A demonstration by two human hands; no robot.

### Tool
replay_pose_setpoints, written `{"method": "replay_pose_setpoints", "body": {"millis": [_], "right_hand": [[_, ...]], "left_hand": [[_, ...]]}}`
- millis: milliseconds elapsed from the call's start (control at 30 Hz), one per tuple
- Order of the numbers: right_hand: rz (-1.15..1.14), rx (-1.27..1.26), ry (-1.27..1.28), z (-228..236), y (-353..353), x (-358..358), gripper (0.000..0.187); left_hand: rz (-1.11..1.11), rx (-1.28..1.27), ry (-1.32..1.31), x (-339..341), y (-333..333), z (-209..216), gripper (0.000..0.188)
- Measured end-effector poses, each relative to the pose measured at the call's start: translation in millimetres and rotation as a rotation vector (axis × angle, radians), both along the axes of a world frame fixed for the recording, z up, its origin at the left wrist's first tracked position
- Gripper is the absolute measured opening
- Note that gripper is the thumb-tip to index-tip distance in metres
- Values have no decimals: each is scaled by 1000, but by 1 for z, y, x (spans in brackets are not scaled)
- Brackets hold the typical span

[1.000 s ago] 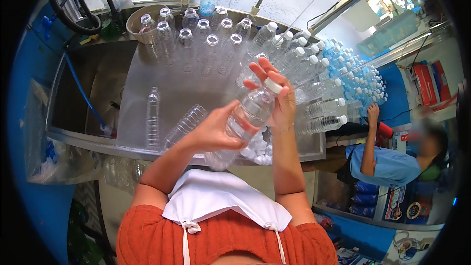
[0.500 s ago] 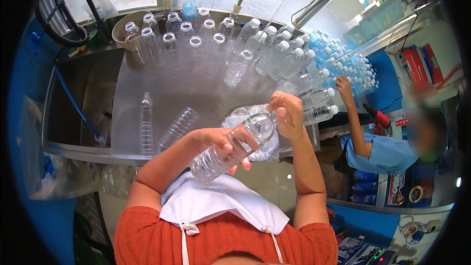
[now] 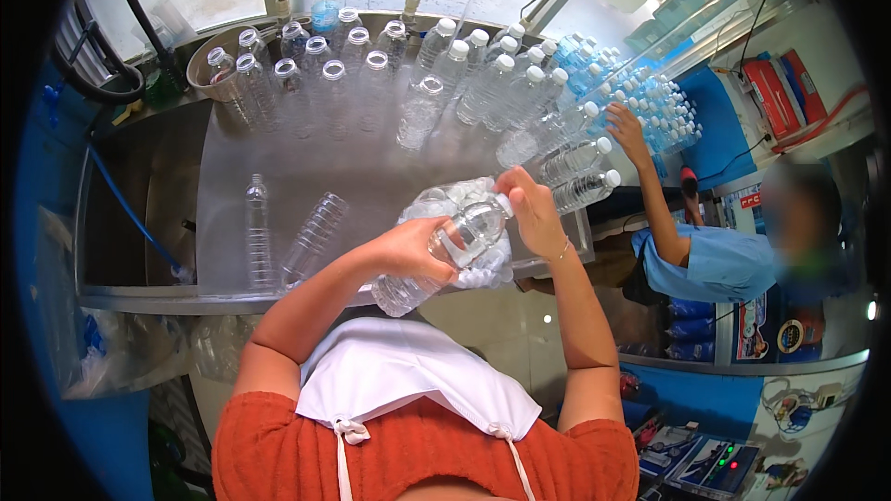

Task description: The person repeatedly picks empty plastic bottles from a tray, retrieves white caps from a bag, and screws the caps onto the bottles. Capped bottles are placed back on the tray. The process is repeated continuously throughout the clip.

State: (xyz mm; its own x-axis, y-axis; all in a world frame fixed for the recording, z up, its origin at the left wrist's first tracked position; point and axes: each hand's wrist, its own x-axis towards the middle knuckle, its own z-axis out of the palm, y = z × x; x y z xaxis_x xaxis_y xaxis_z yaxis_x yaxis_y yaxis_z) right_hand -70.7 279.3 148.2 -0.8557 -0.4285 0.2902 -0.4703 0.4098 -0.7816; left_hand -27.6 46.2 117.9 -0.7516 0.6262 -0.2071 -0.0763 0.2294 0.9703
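Observation:
A clear plastic bottle (image 3: 478, 224) is tilted in front of my chest, its neck pointing up and to the right. My left hand (image 3: 413, 246) wraps round its body. At the neck, the curled fingers of my right hand (image 3: 534, 209) hold the white cap (image 3: 504, 204). Just beneath the bottle sits a clear bag of white caps (image 3: 490, 269), partly hidden by it. To the left on the steel counter (image 3: 269, 153), one uncapped bottle (image 3: 257, 232) and another bottle (image 3: 314, 239) lie flat.
Open bottles (image 3: 334, 83) stand along the back, near a beige bowl (image 3: 200, 70). Capped bottles (image 3: 487, 88) crowd the right, leading to many blue-tinted ones (image 3: 650, 107). A steel sink (image 3: 139, 195) is at left. A co-worker in a blue shirt (image 3: 710, 264) reaches toward the bottles.
My left hand has closed more fully round the bottle. The white cap now shows at my right fingers. My view has shifted slightly, and the co-worker's arm has moved a little.

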Motion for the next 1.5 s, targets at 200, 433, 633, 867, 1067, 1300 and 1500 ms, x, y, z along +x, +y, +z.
{"method": "replay_pose_setpoints", "body": {"millis": [200,433,633,867,1067,1300,1500], "right_hand": [[-233,198,15,28,22,20,46],[-453,465,389,44,69,45,27],[-824,780,312,21,143,23,30],[-871,889,276,-13,194,-12,39],[-929,924,323,16,131,-6,41],[137,241,161,-49,-71,16,52],[519,726,529,-123,-192,13,57]], "left_hand": [[-68,82,-48,-1,41,1,59],[141,179,570,7,94,-2,67],[55,-127,370,-4,63,-32,52],[178,-209,359,11,39,-55,40],[529,-438,514,33,-23,-62,41],[1111,-922,519,57,-122,-71,54],[994,-1095,-160,72,-195,-89,88]]}}
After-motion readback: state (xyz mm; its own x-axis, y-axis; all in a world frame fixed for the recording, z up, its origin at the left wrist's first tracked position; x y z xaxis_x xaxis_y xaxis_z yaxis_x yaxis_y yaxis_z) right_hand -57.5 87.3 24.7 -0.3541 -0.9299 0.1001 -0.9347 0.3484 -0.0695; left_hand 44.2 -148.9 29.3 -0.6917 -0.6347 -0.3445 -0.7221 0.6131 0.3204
